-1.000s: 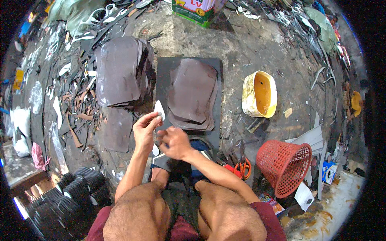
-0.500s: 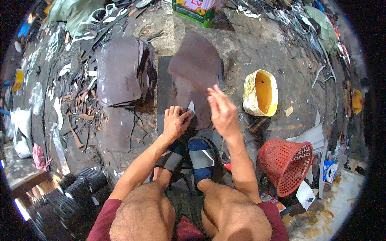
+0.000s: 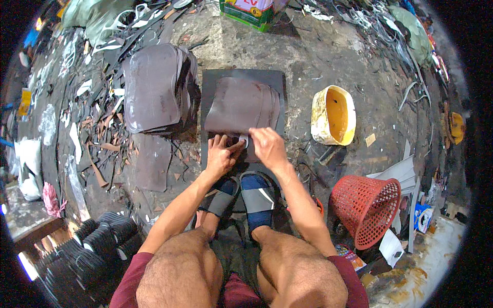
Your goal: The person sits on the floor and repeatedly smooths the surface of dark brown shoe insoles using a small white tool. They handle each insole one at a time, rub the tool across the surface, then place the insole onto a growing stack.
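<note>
Several thin brown sheets (image 3: 241,105) lie on a black mat (image 3: 210,78) in front of my feet. My left hand (image 3: 221,154) is at their near edge, fingers bent and closed round a small white piece (image 3: 246,139) that shows beside the thumb. What kind of piece it is I cannot tell. Close to its right, my right hand (image 3: 270,150) pinches the near edge of the top brown sheet. The fingertips of both hands are partly hidden. A taller stack of brown sheets (image 3: 151,90) stands left of the mat.
A yellow-lined cut container (image 3: 319,115) stands right of the mat, and a red perforated basket (image 3: 354,205) lies tipped nearer me. A green and white box (image 3: 251,15) is at the far side. Scraps (image 3: 102,118) cover the left floor; black soles (image 3: 97,246) are piled lower left.
The raised brown sheet has come down toward me and lies flatter on the mat. My right hand has moved inward and closed on its edge. The left hand stays nearly in place.
</note>
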A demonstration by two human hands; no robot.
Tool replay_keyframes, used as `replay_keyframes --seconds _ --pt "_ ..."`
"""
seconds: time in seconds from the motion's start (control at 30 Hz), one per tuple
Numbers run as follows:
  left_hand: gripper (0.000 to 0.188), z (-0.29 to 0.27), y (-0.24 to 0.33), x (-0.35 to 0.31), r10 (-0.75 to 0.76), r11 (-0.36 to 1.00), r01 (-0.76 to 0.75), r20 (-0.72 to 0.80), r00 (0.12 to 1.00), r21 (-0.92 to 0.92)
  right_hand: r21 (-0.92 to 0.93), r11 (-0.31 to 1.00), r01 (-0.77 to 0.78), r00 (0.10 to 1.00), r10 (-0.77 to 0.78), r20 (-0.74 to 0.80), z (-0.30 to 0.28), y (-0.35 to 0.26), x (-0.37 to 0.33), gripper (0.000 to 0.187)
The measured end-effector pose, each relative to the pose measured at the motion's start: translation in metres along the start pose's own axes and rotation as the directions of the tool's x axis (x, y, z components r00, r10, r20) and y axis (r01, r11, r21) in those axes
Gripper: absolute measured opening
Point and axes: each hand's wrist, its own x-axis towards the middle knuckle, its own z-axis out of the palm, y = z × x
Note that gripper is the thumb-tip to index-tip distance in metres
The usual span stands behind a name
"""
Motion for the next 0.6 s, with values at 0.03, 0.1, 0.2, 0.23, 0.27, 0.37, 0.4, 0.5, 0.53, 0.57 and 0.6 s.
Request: replay_keyframes --seconds 0.03,0.1,0.2,0.23,0.27,0.37,0.4,0.5,0.53,0.57,0.6 --pt "0.042 -0.002 0.002 0.000 0.012 1.000 -0.012 0.006 1.000 0.017 0.033 0.999 -0.042 0.999 0.043 -0.019 -0.008 0.002 0.009 0.015" --pt "0.043 -0.006 0.001 0.001 0.028 0.998 -0.029 0.013 1.000 0.058 0.065 0.990 -0.122 0.990 0.116 0.081 -0.015 0.006 0.017 0.016" --pt "0.041 -0.004 0.003 0.000 0.022 1.000 -0.021 -0.083 0.996 0.012 0.114 0.992 -0.063 0.978 0.039 0.204 -0.005 0.005 -0.001 0.018" --pt "0.039 -0.001 0.002 -0.002 0.015 1.000 -0.014 -0.075 0.997 0.014 0.121 0.993 -0.018 0.987 -0.002 0.163 0.002 0.001 -0.008 0.020" --pt "0.037 0.001 -0.001 -0.005 0.009 1.000 -0.008 -0.068 0.998 0.015 0.113 0.994 -0.001 0.989 -0.016 0.150 0.008 0.001 -0.011 0.021" --pt "0.031 0.003 -0.001 -0.011 -0.041 0.999 0.038 -0.091 0.995 -0.031 0.093 0.996 -0.009 0.985 -0.008 0.174 0.014 -0.001 -0.010 0.022" --pt "0.029 0.002 -0.001 -0.012 -0.063 0.997 0.057 -0.106 0.992 -0.055 0.086 0.996 -0.020 0.981 0.003 0.192 0.015 -0.001 -0.005 0.022" --pt "0.027 -0.006 0.031 -0.013 -0.140 0.990 0.140 -0.045 0.989 -0.001 0.050 0.982 -0.180 0.933 0.155 0.325 0.014 0.010 0.006 0.021" --pt "0.027 -0.008 0.033 -0.016 -0.173 0.985 0.174 -0.056 0.983 0.017 0.081 0.972 -0.221 0.924 0.182 0.337 0.010 0.005 0.014 0.019" --pt "0.030 -0.010 0.032 -0.018 -0.151 0.988 0.154 -0.073 0.986 0.034 0.023 0.988 -0.151 0.916 0.131 0.379 0.006 0.001 0.013 0.018" --pt "0.032 -0.012 0.031 -0.019 -0.128 0.990 0.132 -0.090 0.988 0.050 -0.032 0.997 -0.077 0.903 0.083 0.422 0.003 -0.001 0.008 0.017"
